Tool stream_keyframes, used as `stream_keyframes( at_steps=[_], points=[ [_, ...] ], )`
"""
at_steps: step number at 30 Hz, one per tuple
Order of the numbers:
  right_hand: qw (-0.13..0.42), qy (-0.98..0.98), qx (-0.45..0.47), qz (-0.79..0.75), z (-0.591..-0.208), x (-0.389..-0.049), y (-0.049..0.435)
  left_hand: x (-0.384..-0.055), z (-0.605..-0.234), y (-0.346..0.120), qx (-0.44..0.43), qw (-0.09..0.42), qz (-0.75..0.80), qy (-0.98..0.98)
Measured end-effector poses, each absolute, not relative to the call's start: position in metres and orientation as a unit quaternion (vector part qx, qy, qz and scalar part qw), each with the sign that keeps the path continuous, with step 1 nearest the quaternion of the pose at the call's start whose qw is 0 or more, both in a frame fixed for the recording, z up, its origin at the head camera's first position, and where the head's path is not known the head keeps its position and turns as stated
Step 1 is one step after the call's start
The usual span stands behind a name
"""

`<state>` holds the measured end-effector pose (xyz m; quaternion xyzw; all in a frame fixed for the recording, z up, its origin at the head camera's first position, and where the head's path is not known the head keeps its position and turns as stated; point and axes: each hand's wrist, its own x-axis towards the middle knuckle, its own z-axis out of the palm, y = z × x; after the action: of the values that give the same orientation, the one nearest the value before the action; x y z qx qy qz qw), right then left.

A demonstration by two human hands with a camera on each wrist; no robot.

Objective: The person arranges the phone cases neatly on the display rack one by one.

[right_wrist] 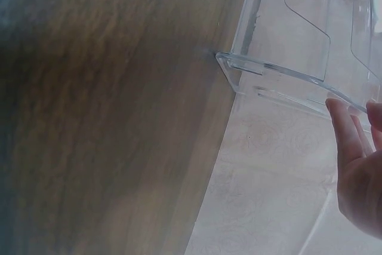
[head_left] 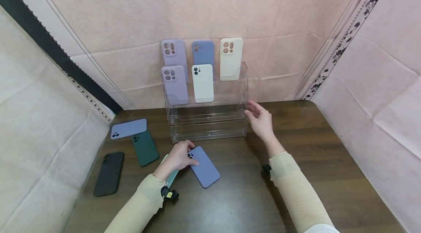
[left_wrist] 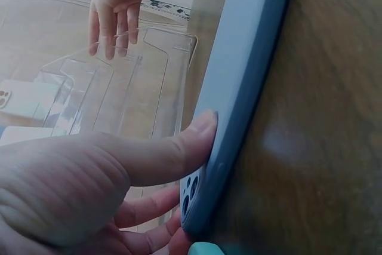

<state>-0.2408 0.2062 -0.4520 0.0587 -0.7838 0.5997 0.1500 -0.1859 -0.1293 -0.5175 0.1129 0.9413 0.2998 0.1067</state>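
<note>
My left hand point(head_left: 177, 156) pinches a lavender-blue phone case point(head_left: 206, 169) at its camera end, thumb on the back; the left wrist view shows the case point(left_wrist: 239, 58) tilted on edge. A mint-green phone case point(head_left: 172, 178) lies partly hidden beneath that hand. My right hand point(head_left: 261, 121) is at the right side of a clear tiered display rack point(head_left: 208, 134), its fairly straight fingers touching the side panel. The rack's upper tiers hold two lilac cases point(head_left: 175, 85), a blue case point(head_left: 203, 52), a cream case point(head_left: 231, 59) and a white case point(head_left: 203, 83).
At the left of the brown table point(head_left: 243, 196) lie a light blue case point(head_left: 129, 129), a dark green case point(head_left: 145, 148) overlapping it, and a black case point(head_left: 109, 174). Pale cloth walls point(head_left: 204, 6) enclose the back and sides.
</note>
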Motion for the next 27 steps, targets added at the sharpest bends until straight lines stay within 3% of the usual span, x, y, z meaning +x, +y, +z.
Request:
stream_keyframes(
  at_steps=[10,27],
  points=[
    [0.158,-0.781,0.071,0.600,-0.446,-0.237,0.203,-0.189,-0.516,-0.130,0.114,0.127,0.301,0.938],
    [0.164,-0.780,0.072,0.599,-0.444,-0.234,0.202,-0.191,-0.496,-0.129,0.107,0.173,0.459,0.865]
  ],
)
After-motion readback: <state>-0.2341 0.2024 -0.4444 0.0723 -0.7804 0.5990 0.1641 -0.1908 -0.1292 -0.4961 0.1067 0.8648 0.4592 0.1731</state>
